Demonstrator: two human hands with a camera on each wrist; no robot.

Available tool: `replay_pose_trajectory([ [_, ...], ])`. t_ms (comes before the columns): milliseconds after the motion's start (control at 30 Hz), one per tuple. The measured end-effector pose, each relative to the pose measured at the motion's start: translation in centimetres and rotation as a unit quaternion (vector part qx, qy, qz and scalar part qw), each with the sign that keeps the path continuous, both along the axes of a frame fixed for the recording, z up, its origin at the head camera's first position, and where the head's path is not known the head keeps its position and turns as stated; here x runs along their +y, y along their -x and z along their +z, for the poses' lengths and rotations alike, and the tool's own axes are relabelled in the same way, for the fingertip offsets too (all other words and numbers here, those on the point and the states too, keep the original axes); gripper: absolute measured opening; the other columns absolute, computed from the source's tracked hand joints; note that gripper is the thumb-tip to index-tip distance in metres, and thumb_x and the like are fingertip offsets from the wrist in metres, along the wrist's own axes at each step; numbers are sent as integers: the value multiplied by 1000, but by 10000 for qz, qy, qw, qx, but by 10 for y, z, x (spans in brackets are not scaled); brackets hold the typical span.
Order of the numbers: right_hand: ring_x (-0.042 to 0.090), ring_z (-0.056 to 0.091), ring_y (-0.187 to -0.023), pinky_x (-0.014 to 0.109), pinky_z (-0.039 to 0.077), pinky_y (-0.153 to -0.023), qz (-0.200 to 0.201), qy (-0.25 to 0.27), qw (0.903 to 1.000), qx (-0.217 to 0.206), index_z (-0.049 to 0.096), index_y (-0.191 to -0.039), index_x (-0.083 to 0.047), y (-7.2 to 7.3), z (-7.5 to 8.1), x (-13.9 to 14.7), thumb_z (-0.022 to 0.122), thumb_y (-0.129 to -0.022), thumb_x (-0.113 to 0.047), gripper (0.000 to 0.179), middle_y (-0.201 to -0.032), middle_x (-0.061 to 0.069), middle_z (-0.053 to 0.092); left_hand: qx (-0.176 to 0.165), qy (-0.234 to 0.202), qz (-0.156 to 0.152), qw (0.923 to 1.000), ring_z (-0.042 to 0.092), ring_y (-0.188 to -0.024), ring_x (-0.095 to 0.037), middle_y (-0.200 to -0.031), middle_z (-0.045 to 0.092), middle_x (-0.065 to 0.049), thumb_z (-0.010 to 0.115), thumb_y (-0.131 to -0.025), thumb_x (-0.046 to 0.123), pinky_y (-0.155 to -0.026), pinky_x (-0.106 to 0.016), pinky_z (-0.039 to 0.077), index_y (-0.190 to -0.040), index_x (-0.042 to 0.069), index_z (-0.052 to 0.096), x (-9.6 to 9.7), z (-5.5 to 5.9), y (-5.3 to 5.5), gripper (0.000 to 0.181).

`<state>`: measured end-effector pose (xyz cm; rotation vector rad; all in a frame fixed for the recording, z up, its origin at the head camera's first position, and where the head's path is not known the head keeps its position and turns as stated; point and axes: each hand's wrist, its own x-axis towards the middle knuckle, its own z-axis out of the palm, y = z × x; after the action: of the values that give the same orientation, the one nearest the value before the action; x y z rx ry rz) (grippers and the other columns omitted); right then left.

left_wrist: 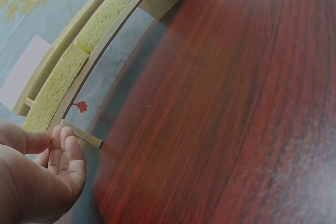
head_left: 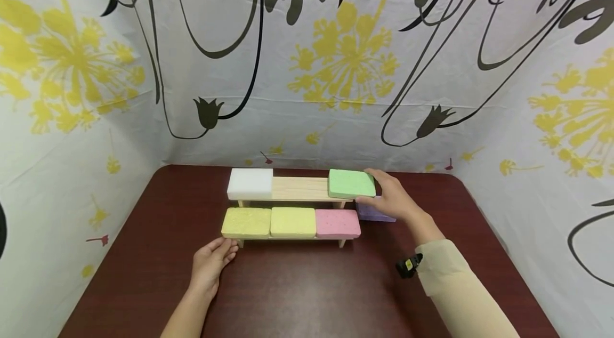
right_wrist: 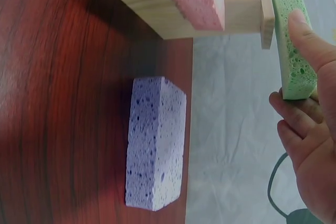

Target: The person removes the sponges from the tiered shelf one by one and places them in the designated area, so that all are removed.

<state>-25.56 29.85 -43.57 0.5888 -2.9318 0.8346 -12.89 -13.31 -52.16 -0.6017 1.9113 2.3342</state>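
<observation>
A green sponge (head_left: 352, 183) lies at the right end of the wooden rack's upper board (head_left: 301, 187), and my right hand (head_left: 394, 200) grips its right end between thumb and fingers. In the right wrist view the sponge (right_wrist: 290, 35) rests flat on the board's edge. My left hand (head_left: 212, 265) pinches the front left corner of the rack's lower board (left_wrist: 100, 61). On that lower board sit two yellow sponges (head_left: 246, 222) and a pink sponge (head_left: 338, 223), side by side. A white sponge-like block (head_left: 250, 184) occupies the upper board's left end, with bare wood between it and the green sponge.
A purple sponge (right_wrist: 155, 145) lies on the dark red wooden table (head_left: 297, 290), just right of the rack and below my right hand. Patterned cloth (head_left: 288, 135) hangs behind the table and along both sides. A small black device (head_left: 409, 266) sits at my right wrist.
</observation>
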Motion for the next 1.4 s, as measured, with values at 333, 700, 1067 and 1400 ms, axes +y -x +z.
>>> replay_pose_trajectory([
  [333, 40, 50, -130, 61, 44, -104, -12, -1, 10000, 41, 43, -149, 0, -3, -2, 21, 84, -85, -34, 83, -144, 21, 51, 28, 10, 2, 10000, 67, -89, -7, -106, 71, -11, 54, -105, 5, -83, -20, 58, -141, -19, 42, 1, -1, 0, 45],
  [700, 39, 54, -123, 60, 47, -99, -39, -112, 9997, 236, 45, -146, 3, -7, -3, 42, 85, -84, -36, 84, -138, 23, 55, 26, 5, 18, 10000, 67, -88, -6, -105, 72, -10, 52, -105, 4, -84, -20, 58, -142, -19, 39, 1, 0, -1, 46],
  [1067, 45, 49, -128, 64, 43, -102, -38, -104, 9999, 108, 42, -147, 5, -9, -8, 66, 81, -89, -32, 80, -143, 28, 50, 22, 17, -2, 10000, 67, -89, -6, -107, 71, -11, 52, -106, 6, -84, -20, 57, -143, -19, 38, 1, 2, -1, 47],
  [1400, 40, 55, -114, 58, 49, -90, -146, -185, 9997, -12, 42, -146, 7, -12, -22, 91, 81, -89, -31, 79, -138, 28, 53, 17, 54, -61, 10000, 67, -93, -8, -110, 70, -12, 54, -106, 9, -85, -21, 57, -143, -19, 38, 0, 1, 0, 49],
])
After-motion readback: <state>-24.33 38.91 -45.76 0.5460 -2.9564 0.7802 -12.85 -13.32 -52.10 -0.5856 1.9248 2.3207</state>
